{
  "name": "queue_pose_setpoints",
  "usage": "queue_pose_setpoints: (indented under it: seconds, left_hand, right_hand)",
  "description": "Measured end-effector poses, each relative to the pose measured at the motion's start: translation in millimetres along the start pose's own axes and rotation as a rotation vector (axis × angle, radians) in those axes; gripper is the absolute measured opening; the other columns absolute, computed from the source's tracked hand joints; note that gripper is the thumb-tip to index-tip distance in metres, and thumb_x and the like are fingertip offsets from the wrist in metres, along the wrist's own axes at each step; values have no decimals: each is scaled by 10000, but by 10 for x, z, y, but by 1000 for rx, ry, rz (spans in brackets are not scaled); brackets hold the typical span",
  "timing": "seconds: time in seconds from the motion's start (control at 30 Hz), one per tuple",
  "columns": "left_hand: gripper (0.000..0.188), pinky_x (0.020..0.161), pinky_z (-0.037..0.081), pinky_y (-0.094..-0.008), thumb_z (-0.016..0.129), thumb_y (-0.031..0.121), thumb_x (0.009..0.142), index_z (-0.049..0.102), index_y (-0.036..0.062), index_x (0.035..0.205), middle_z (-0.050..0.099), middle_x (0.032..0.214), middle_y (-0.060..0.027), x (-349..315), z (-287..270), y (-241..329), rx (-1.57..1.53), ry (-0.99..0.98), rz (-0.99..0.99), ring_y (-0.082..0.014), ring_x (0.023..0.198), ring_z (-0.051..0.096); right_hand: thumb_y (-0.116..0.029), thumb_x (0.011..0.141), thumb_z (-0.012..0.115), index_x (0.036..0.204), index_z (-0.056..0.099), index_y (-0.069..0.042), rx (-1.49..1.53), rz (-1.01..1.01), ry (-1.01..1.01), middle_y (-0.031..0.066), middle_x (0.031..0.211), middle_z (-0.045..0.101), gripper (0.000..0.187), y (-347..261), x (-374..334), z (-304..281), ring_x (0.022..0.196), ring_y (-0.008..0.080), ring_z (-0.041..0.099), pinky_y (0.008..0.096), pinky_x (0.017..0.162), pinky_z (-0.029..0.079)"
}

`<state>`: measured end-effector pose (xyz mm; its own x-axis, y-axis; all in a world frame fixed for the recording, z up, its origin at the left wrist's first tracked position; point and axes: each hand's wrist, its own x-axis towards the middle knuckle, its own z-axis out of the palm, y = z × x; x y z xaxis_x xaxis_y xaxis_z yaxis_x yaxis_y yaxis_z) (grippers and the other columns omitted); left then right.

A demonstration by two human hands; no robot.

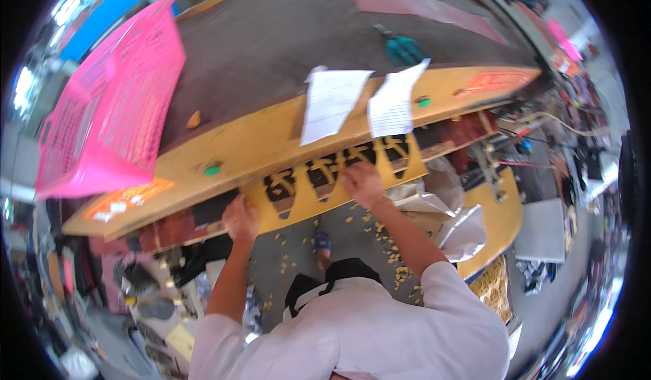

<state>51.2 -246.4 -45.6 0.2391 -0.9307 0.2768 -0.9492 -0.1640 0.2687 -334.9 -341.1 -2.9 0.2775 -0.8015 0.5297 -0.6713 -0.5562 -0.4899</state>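
1. The person stood at the desk (224, 146), both hands on a yellow cut-out sheet (339, 176) that hung out from under the desk's front edge.
2. Left hand (241, 218) was closed on the sheet's lower left edge; right hand (363, 182) lay curled on its upper middle. How firmly either gripped could not be told.
3. Judged risk: the sheet had thin strips between its holes; an uneven pull from one hand might bend or tear them.
4. Two white papers (359, 102) hung over the desk edge just above the sheet; a brush from the right hand could knock them down.
5. Yellow scraps (380, 241) littered the floor, a slip hazard.
6. Room to move: a pink basket (112, 108) stood well to the left; crumpled plastic sheeting (447, 217) crowded the right; space was open toward the person's body.
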Motion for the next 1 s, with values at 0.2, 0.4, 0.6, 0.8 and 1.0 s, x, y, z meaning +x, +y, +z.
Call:
queue_pose_setpoints:
  seconds: [0.2, 0.4, 0.6, 0.8, 1.0]
  left_hand:
    - [327, 875, 492, -496, 584, 241, 939, 637, 113, 1235, 712, 1043, -104, -39, 22, 44, 16, 60, 18, -336, 991, 658]
    - [322, 870, 490, -497, 584, 240, 939, 643, 111, 1228, 721, 1029, -97, -37, -23, 68, 2, 106, 36, -332, 985, 657]
    - [309, 862, 489, -491, 591, 230, 938, 651, 96, 1210, 727, 1026, -102, -340, -60, 96, -43, 127, 43, -337, 942, 653]
    - [215, 862, 499, -465, 609, 201, 978, 643, 72, 1147, 674, 1069, -144, -1149, -501, 203, -339, 98, -94, -344, 987, 627]
    - [338, 645, 444, -303, 473, 271, 1138, 598, 68, 899, 577, 793, -25, -1056, -743, 408, -1385, 117, -426, -133, 719, 545]
  right_hand:
    - [-204, 923, 727, 951, 742, -104, -74, 84, -19, 114, 918, 692, 105, 71, -7, 143, 914, 370, 656, 506, 841, 505]
    - [-238, 936, 709, 959, 721, -105, -115, 81, 14, 115, 937, 692, 135, 76, -59, 180, 939, 370, 656, 505, 850, 497]
    - [-242, 969, 683, 1037, 743, -88, -106, 131, -62, 121, 993, 707, 179, 2, -324, 91, 991, 375, 662, 505, 880, 507]
    - [-247, 921, 760, 1051, 787, -66, -17, 441, -102, 178, 1099, 703, 225, -566, -700, -408, 1009, 387, 669, 491, 900, 542]
    - [-366, 873, 794, 1308, 696, -72, 79, 255, -336, 216, 1342, 657, 534, -1630, -142, 401, 1314, 409, 573, 479, 1151, 437]
